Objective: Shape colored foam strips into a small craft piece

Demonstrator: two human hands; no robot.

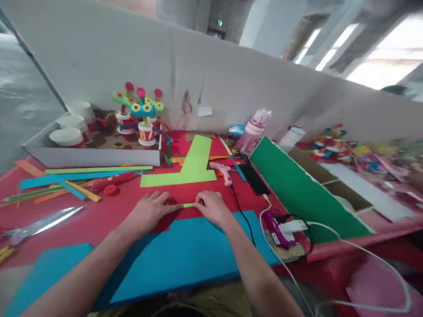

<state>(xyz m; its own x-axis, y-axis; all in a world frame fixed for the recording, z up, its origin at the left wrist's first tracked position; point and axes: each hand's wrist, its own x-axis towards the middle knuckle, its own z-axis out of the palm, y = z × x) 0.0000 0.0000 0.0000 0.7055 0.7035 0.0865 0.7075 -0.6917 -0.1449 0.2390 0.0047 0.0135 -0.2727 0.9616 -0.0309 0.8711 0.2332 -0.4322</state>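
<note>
A short, narrow lime-green paper strip (188, 205) lies on the red tabletop, spanning the gap between my hands. My left hand (148, 214) holds its left end down, index finger stretched along it and thumb hidden. At the other end my right hand (213, 208) pinches the strip between thumb and curled fingers. Just beyond are lime-green paper pieces (196, 158), one long strip with a wider one across it. Under my forearms spreads a large blue sheet (185, 255).
A pink glue gun (224, 173) lies beside a black phone (254, 178). Large scissors (49, 224) and coloured paper strips (79, 190) are at left. Behind them a white box (95, 156) holds cup figures (146, 133). A green panel (304, 198) and purple power strip (279, 229) stand at right.
</note>
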